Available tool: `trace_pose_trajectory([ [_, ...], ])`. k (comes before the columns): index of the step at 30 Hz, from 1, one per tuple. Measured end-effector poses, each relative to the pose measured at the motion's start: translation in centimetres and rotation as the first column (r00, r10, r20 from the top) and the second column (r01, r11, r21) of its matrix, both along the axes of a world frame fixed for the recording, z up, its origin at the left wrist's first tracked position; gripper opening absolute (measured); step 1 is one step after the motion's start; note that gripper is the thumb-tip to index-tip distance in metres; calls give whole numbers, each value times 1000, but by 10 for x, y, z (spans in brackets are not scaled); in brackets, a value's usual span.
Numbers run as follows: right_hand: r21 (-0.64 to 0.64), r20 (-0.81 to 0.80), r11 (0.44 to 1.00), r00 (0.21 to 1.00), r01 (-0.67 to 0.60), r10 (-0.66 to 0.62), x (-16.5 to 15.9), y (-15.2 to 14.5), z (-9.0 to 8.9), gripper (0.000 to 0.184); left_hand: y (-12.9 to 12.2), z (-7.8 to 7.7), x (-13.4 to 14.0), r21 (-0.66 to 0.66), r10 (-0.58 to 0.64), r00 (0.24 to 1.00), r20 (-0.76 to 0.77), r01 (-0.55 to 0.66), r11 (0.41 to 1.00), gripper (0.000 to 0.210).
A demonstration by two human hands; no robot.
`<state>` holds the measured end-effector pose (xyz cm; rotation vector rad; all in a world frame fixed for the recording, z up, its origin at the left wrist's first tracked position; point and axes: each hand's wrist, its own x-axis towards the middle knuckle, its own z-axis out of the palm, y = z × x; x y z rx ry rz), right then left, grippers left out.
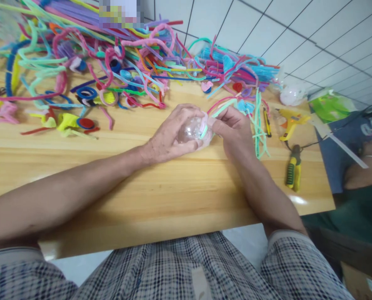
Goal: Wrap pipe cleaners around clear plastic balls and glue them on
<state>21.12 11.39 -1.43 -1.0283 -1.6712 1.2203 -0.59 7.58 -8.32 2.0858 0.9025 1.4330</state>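
My left hand is wrapped around a clear plastic ball, above the middle of the wooden table. A pale pink and mint-green fuzzy strip lies against the ball's right side. Close by, my right hand pinches a mint-green pipe cleaner at the ball's right edge. Its fingertips touch or nearly touch the ball; the exact contact is hidden. Beyond the right hand lie more mint-green pipe cleaners and a light-blue fuzzy piece.
Many coloured pipe cleaners heap along the table's back. At right are a yellow glue gun with its cord, a utility knife, yellow-green pliers, another clear ball and a green packet. A person's arm shows at far right.
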Motion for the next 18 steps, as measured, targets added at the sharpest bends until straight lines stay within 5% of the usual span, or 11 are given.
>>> trace_pose_trajectory([
  [18, -94, -74, 995, 997, -44, 37, -4, 1, 9, 40, -4, -2, -2, 69, 31, 999, -40, -28, 997, 83],
])
